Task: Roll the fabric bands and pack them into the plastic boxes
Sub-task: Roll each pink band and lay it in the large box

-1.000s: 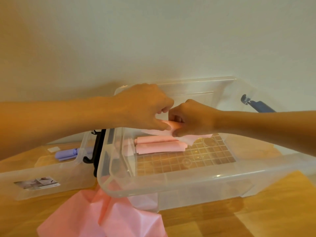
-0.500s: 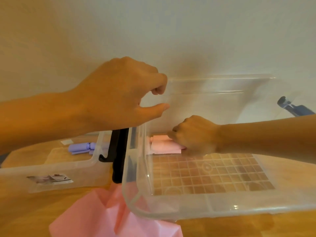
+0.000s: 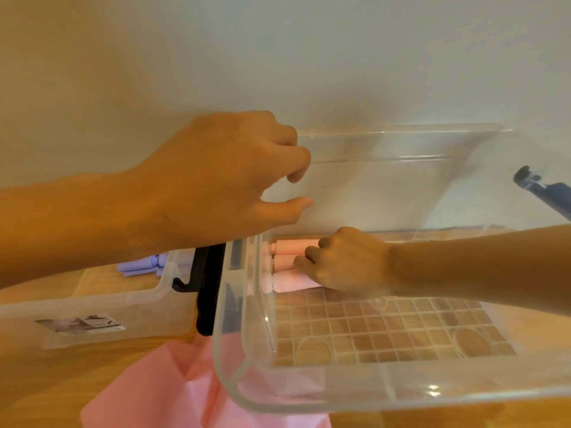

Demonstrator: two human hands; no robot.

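My right hand point(image 3: 349, 261) curls its fingers onto the pink rolls point(image 3: 290, 261), three side by side in the far left corner of the clear box point(image 3: 340, 396). My left hand point(image 3: 222, 180) hovers over its left rim, loosely curled, holding nothing. Loose pink fabric point(image 3: 148, 393) lies beneath the box's near corner.

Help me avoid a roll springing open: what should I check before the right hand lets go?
1. Three pink rolls lie side by side at the left wall of the clear box: ok.
2. The right hand touches the rolls: ok.
3. Loose ends tucked: cannot tell, the hand covers them.
4. The left hand holds nothing, above the box's far left corner: ok.
5. The loose pink fabric lies by the near left corner: ok.
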